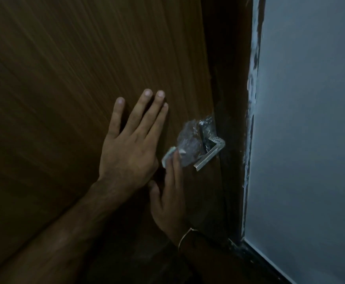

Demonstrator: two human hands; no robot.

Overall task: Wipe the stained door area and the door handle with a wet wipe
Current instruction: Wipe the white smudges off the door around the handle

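Observation:
A brown wood-grain door (65, 78) fills the left of the view. Its metal lever handle (210, 153) sits at the door's right edge, partly covered by crumpled clear plastic (189, 146). My left hand (128, 148) lies flat on the door with fingers spread, just left of the handle. My right hand (169, 197) reaches up from below with straight fingers. Its fingertips press a small white wet wipe (167, 157) against the door, right beside the plastic and the lever's free end. The light is dim, and no stain shows clearly.
A dark door frame (233, 99) runs down right of the handle. Beyond it stands a pale grey wall (311, 140) with rough paint marks along its edge. A thin bangle (185, 236) circles my right wrist.

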